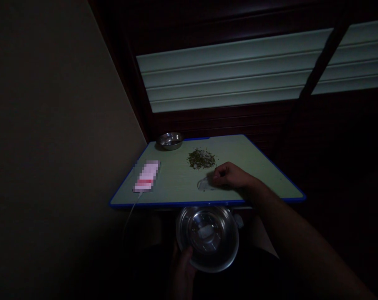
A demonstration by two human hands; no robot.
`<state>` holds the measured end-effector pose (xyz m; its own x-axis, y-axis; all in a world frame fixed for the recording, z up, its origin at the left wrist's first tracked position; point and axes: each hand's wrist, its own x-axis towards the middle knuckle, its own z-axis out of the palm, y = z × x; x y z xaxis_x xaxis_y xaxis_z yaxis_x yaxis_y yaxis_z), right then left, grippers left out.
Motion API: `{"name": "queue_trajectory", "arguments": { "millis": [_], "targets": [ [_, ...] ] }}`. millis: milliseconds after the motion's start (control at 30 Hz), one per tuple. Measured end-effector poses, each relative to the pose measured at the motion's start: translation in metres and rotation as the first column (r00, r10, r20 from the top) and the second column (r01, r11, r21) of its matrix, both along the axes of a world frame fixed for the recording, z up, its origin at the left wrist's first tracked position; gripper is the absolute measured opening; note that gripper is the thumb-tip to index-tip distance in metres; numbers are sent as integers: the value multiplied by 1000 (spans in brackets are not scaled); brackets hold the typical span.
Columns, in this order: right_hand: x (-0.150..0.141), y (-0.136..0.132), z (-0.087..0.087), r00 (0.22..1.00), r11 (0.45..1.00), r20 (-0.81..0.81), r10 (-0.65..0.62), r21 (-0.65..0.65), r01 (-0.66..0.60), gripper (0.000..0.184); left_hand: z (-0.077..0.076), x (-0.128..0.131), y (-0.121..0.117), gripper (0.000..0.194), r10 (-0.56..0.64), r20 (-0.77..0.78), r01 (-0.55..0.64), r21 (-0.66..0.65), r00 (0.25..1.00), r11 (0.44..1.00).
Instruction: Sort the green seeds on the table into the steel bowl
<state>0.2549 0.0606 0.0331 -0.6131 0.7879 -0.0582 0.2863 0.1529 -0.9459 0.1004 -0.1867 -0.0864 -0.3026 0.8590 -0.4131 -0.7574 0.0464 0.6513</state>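
nearest, the left hand (184, 266) grips the large steel bowl (229, 246) at its lower left, thumb at the rim; the bowl is tipped so its mouth faces up towards the wearer, perhaps to keep its inside in sight. it sits right by the near edge of the worktop (173, 183), likely so that little gap is left between the two. past that edge the right hand (228, 176) is over the surface with its fingers curled in and thumb drawn close, a narrow grip suited to small things. just beyond it lies a loose pile of green grains (201, 160) mixed with whitish bits, spread low near the middle, probably for easy reach. the phone (147, 177) lies off to the left, out of the hands' way, its cable (132, 213) hanging over the near edge. a smaller steel bowl (172, 146) stands at the far left corner, apart from the grains.

the left fingers under the bowl are hidden, and glare keeps me from telling whether it holds anything. i cannot tell if the right grip pinches something. the pale patch (204, 184) beside that hand is partly covered; film or worn surface, i can't say. the phone's screen is blurred out, and the small bowl's inside is too dark to read.
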Motion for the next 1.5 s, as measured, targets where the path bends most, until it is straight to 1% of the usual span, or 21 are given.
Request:
{"name": "queue_trajectory", "arguments": {
  "millis": [200,333,533,667,867,933,1067,1233,1367,1433,1500],
  "targets": [
    [2,-1,1,997,998,41,70,-14,-69,21,-2,1,1,69,-20,17,19,53,1000,998],
    [2,-2,2,992,993,51,115,-24,-114,20,-6,0,1,72,-27,18,27,31,999,999],
    [4,-1,3,978,980,75,197,-26,-195,18,-9,-2,0,66,-48,17,48,24,999,999],
    [6,1,2,967,970,75,244,-23,-243,16,-10,-2,1,66,-49,3,48,37,999,998],
    [8,4,-1,958,960,59,281,-27,-280,17,-7,-1,2,69,-55,-8,55,23,998,998],
    [8,5,-2,957,958,56,286,-30,-284,18,-5,-1,2,69,-58,-5,58,36,998,998],
    [9,6,-2,959,960,46,279,-50,-277,19,-2,-1,2,68,-63,0,63,40,998,997],
    [9,4,0,963,964,46,265,-51,-262,18,-3,-3,2,65,-55,7,55,6,998,998],
    [8,2,1,972,969,-5,237,-72,-237,21,-5,-2,2,66,-51,0,51,14,999,999],
    [5,2,-1,986,986,-61,156,-57,-160,23,-4,-1,2,67,-39,-11,40,23,999,999],
    [3,4,-3,992,1000,-126,15,5,-15,22,-3,0,1,68,-40,-10,40,18,999,999]
  ]
}}
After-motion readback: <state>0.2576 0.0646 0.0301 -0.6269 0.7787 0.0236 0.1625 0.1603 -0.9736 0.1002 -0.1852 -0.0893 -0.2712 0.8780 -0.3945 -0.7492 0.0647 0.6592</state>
